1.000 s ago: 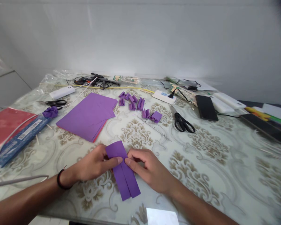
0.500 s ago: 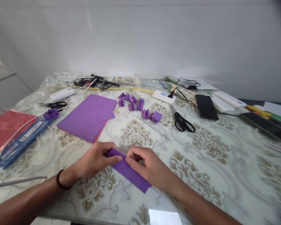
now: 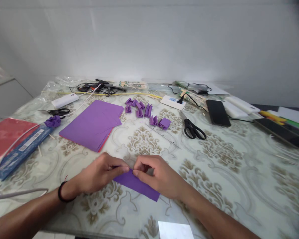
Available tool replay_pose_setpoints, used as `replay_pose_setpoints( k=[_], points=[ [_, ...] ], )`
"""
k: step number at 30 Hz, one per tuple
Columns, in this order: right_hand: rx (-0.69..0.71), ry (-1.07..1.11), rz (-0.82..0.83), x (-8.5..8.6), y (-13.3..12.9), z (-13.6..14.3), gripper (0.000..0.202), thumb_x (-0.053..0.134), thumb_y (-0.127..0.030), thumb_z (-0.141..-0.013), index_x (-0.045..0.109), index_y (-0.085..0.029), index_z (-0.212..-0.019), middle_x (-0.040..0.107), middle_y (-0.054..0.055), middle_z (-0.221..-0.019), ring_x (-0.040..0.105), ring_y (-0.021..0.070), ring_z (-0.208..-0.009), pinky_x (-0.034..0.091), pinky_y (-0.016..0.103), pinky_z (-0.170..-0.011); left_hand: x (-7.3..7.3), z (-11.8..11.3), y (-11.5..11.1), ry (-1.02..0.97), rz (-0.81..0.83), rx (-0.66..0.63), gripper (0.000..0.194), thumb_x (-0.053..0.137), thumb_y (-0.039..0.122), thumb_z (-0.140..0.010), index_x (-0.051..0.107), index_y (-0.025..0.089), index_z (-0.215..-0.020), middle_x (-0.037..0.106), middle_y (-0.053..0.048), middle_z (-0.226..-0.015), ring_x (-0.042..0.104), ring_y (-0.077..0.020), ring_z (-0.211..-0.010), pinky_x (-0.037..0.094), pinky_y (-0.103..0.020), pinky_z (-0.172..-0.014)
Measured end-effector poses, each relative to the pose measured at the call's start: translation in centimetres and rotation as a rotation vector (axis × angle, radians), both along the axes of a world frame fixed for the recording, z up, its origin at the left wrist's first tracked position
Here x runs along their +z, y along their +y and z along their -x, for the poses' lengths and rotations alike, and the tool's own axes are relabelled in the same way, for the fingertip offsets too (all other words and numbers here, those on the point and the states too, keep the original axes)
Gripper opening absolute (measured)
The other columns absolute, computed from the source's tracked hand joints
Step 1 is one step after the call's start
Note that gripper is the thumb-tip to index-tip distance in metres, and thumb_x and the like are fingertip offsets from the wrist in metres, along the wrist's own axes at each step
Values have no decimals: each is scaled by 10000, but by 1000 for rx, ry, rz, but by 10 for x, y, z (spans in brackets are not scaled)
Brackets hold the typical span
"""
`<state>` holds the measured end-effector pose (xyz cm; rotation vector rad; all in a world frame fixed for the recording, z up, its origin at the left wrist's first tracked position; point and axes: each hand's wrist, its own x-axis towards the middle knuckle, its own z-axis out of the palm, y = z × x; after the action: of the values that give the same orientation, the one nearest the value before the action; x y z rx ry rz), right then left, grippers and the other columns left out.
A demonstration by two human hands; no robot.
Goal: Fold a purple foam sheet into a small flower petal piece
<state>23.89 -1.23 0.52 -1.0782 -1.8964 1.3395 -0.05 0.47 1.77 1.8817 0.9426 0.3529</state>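
A narrow strip of purple paper point(image 3: 139, 186) lies slantwise between my hands near the table's front. My left hand point(image 3: 106, 173) pinches its upper left edge between thumb and fingers. Right beside it, my right hand point(image 3: 155, 172) pinches the same edge, the two thumbs almost touching. Beyond them lies a stack of purple sheets point(image 3: 89, 122) with a red sheet showing beneath. Several small folded purple pieces point(image 3: 147, 110) are grouped behind my hands, near a clear ruler point(image 3: 161, 135).
Black-handled scissors point(image 3: 193, 129) and a phone point(image 3: 218, 113) lie at the right. A white power strip point(image 3: 173, 102) sits at the back. On the left are a blue package point(image 3: 22, 149), a red packet point(image 3: 10, 136), more scissors point(image 3: 58, 111) and a white cable.
The purple strip has turned slightly, its lower right end rising a little, and its upper left part is now more covered by my left hand. Both hands keep their pinch.
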Motion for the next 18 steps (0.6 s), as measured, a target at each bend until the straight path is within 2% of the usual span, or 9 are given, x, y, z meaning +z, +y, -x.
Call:
replay_pose_setpoints(
  k=[2, 8, 12, 14, 16, 18],
  points=[
    [-17, 4, -20, 3, 2, -3, 171, 660, -229, -924, 659, -193, -756, 632, -10, -707, 581, 145, -667, 448, 259, -631, 5, 6, 5, -31, -35, 14, 410, 551, 412, -1053, 750, 134, -827, 523, 15, -683, 419, -127, -665, 361, -243, -617],
    [-85, 5, -87, 12, 13, -21, 187, 669, -283, -938, 689, -200, -771, 687, 15, -740, 603, 170, -692, 463, 292, -652, 14, 27, 28, -82, -78, 92, 478, 572, 434, -1038, 592, 151, -653, 380, 35, -624, 320, -114, -614, 300, -252, -567],
    [-208, 56, -120, 11, 25, -39, 197, 696, -308, -923, 685, -200, -760, 656, 13, -718, 580, 174, -676, 463, 309, -662, 13, 30, 37, -149, -90, 310, 417, 647, 448, -959, 627, 156, -662, 457, 29, -602, 377, -114, -586, 309, -246, -543],
    [-334, 127, -132, 5, 30, -46, 207, 716, -332, -925, 672, -206, -766, 636, 3, -718, 572, 169, -674, 462, 309, -673, 11, 27, 38, -187, -67, 414, 416, 662, 453, -935, 621, 159, -643, 503, 27, -582, 425, -113, -567, 346, -234, -539],
    [-443, 214, -126, -2, 34, -46, 218, 713, -391, -944, 688, -207, -832, 679, 26, -838, 610, 180, -744, 486, 320, -726, 7, 22, 37, -218, -23, 452, 408, 652, 471, -944, 655, 156, -684, 581, 19, -588, 497, -117, -557, 398, -225, -546],
    [-452, 306, -45, -10, 34, -39, 269, 769, -463, -904, 715, -212, -986, 699, 34, -912, 637, 195, -807, 514, 334, -774, 0, 17, 33, -237, 11, 435, 390, 639, 490, -969, 717, 147, -800, 672, 0, -647, 590, -132, -588, 454, -222, -577]
  ],
)
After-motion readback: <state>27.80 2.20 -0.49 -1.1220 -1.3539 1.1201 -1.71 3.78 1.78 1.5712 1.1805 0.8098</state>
